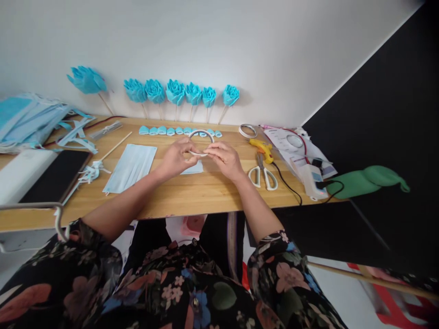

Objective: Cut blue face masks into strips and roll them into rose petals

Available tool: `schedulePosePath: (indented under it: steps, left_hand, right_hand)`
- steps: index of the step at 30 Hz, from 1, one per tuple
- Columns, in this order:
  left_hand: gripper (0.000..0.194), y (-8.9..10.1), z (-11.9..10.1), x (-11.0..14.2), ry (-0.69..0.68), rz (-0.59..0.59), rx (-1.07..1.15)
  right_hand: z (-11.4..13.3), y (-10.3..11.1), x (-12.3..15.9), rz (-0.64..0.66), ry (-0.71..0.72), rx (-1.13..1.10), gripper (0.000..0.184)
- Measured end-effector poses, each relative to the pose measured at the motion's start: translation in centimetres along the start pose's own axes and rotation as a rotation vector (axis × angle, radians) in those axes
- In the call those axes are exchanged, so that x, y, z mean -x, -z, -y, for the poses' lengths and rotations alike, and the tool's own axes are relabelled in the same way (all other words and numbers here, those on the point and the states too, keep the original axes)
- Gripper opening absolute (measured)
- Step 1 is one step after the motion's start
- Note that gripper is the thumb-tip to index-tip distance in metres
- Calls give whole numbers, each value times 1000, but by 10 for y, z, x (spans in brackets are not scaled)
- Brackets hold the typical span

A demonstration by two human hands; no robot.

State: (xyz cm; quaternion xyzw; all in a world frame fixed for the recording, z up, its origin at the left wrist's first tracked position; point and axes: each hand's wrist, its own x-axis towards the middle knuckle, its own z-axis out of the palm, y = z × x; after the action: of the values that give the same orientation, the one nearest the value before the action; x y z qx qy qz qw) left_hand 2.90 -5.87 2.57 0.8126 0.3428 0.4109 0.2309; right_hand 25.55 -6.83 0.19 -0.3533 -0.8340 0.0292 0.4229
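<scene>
A thin white tape roll (pixel 211 135) is held up over the middle of the table between my two hands. My left hand (pixel 177 157) grips the roll's lower left, thumb and fingers pinched together. My right hand (pixel 224 159) pinches its lower right edge, fingertips close to those of the left. Under the hands lies a small pale blue-white piece (pixel 194 169), partly covered by them. Behind the roll runs a row of small light-blue folded pieces (pixel 161 130). A flat blue face mask (pixel 132 167) lies left of my left hand.
Several blue flowers on sticks (pixel 175 92) lean against the wall. On the right are a second tape roll (pixel 247 131), a yellow glue gun (pixel 262 148), scissors (pixel 262 173) and a power strip (pixel 313 182). Stacked masks (pixel 30 119) and a dark phone-like slab (pixel 56 176) lie left.
</scene>
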Motion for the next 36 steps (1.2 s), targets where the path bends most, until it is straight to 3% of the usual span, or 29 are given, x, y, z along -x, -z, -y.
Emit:
schedulePosePath:
  steps: [13,19,26,29,33,36]
  left_hand:
    - [28,-1,0,1,-7,-28,84]
    - [39,-3,9,1,-56,-42,80]
    - [32,-6,14,2,-128,-44,43]
    - [44,-7,14,3,-108,-125,76]
    - [66,-9,22,2,-77,-275,107]
    - [69,-10,27,1,-60,-330,93]
  right_hand:
    - [3,1,0,18,-61,26,27]
    - [2,0,0,-18,4,-4,27]
    - [-2,2,0,-11,-63,44,27]
    - [-15,15,2,-97,-157,101,26]
    - [-38,34,10,-265,-441,271,28]
    - [-45,36,15,-47,-659,371,23]
